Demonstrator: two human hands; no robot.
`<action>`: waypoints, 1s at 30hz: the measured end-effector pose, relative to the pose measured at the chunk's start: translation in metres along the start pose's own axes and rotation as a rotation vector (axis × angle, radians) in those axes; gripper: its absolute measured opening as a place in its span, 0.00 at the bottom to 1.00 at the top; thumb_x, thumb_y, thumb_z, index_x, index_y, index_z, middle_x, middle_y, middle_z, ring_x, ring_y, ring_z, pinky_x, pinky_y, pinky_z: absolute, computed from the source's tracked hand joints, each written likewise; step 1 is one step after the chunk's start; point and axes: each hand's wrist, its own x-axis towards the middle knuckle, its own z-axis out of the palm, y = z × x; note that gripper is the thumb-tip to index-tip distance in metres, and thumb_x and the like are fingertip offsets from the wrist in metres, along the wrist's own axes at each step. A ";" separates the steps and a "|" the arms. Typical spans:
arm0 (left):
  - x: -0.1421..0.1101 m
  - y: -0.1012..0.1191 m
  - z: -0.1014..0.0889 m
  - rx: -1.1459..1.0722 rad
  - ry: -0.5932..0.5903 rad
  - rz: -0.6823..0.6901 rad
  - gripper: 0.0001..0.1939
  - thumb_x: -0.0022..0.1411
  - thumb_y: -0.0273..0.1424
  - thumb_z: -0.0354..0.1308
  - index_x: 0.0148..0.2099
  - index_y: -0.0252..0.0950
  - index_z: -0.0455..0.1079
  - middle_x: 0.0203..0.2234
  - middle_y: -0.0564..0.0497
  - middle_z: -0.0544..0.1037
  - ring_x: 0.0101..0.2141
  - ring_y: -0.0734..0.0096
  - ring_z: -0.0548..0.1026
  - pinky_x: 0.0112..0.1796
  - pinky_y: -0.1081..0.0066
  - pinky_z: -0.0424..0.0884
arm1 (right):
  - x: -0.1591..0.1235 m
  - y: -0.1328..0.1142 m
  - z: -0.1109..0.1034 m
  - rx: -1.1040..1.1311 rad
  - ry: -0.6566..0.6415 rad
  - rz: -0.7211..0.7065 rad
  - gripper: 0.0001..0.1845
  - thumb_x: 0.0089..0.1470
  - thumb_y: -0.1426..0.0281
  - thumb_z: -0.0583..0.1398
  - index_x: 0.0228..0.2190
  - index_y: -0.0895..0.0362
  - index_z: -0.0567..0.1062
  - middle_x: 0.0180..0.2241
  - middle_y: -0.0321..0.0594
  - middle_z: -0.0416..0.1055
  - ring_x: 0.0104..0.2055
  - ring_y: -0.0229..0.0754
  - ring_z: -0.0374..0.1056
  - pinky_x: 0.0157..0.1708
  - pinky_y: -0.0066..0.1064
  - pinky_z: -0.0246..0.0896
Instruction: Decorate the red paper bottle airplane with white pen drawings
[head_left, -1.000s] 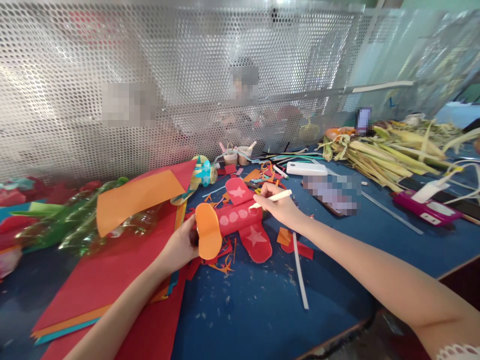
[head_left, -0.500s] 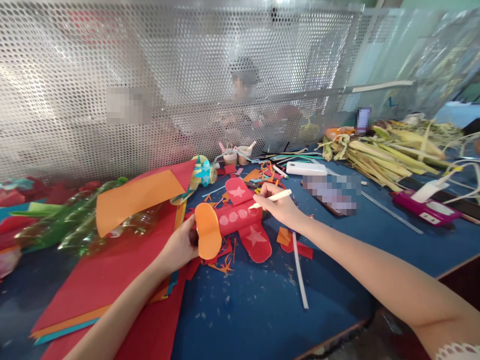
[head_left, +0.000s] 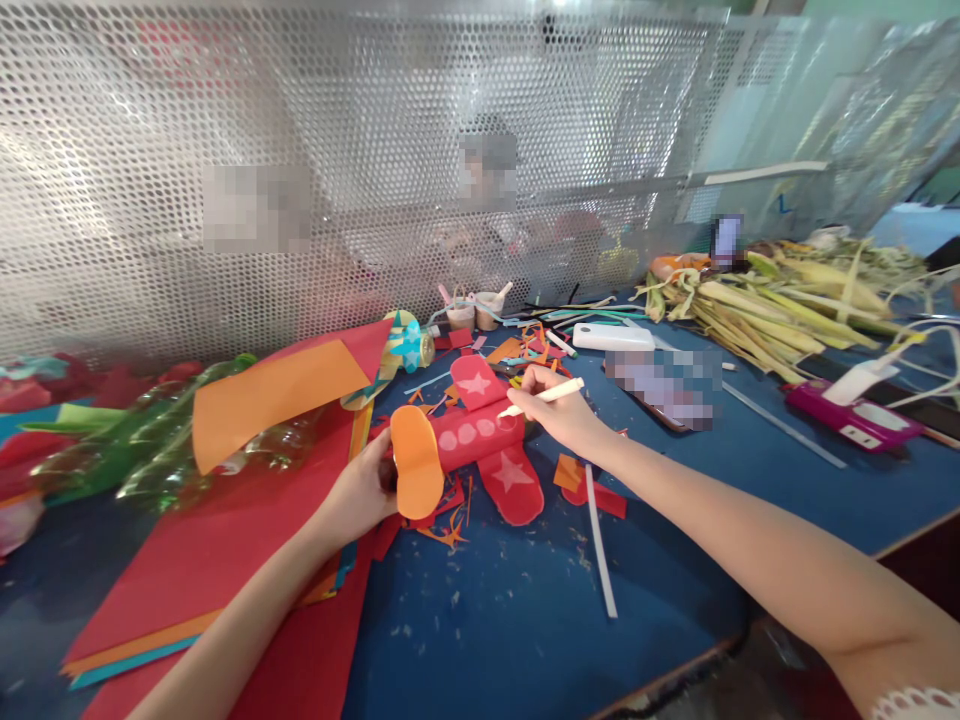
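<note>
A red paper toy airplane (head_left: 469, 445) lies across the middle of the blue table, with pale stars on its wings and a row of pale dots along its body. My left hand (head_left: 366, 492) grips its tail end, behind an orange rounded piece (head_left: 418, 462); some of those fingers are hidden. In my right hand (head_left: 556, 408) a white marker (head_left: 551, 393) is pinched, its tip touching the red body at the end of the row of dots. Red and orange paper scraps (head_left: 450, 525) lie around the airplane.
Stacked coloured sheets (head_left: 187, 560) and green plastic bottles (head_left: 172, 450) lie to the left. Behind stand a blue-and-yellow toy (head_left: 411, 345) and small cups (head_left: 489, 310) before a perforated metal screen (head_left: 337, 130). Rightward are a phone (head_left: 664, 390), dried husks (head_left: 780, 300) and a magenta power strip (head_left: 851, 415).
Both hands and the airplane stay nearly in place. A faint pale outline now shows around the marker tip, beside the filled dots.
</note>
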 end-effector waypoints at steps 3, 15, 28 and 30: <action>0.000 0.001 0.000 -0.008 -0.001 -0.006 0.40 0.42 0.33 0.65 0.58 0.34 0.58 0.35 0.47 0.81 0.34 0.58 0.80 0.36 0.66 0.75 | 0.000 -0.001 0.000 0.010 0.012 -0.001 0.20 0.48 0.56 0.62 0.20 0.53 0.60 0.16 0.28 0.59 0.19 0.34 0.53 0.22 0.28 0.46; 0.000 0.003 0.000 -0.010 0.014 -0.005 0.39 0.41 0.34 0.65 0.57 0.35 0.58 0.36 0.48 0.81 0.33 0.59 0.80 0.36 0.66 0.75 | 0.000 0.000 0.000 0.029 -0.004 0.005 0.19 0.48 0.58 0.62 0.19 0.53 0.61 0.15 0.27 0.59 0.19 0.34 0.52 0.21 0.28 0.45; 0.000 0.000 0.000 0.008 0.017 -0.009 0.38 0.41 0.33 0.64 0.56 0.34 0.58 0.32 0.49 0.80 0.31 0.60 0.79 0.34 0.65 0.74 | 0.000 0.000 -0.002 0.001 -0.022 -0.007 0.17 0.48 0.60 0.61 0.19 0.53 0.59 0.16 0.27 0.57 0.19 0.34 0.52 0.22 0.28 0.45; 0.001 0.000 0.000 0.013 0.018 -0.014 0.38 0.41 0.33 0.64 0.56 0.34 0.58 0.32 0.50 0.80 0.31 0.59 0.79 0.34 0.66 0.74 | 0.001 0.001 -0.002 0.005 -0.022 -0.009 0.16 0.48 0.62 0.60 0.19 0.53 0.59 0.15 0.27 0.57 0.19 0.34 0.51 0.22 0.28 0.44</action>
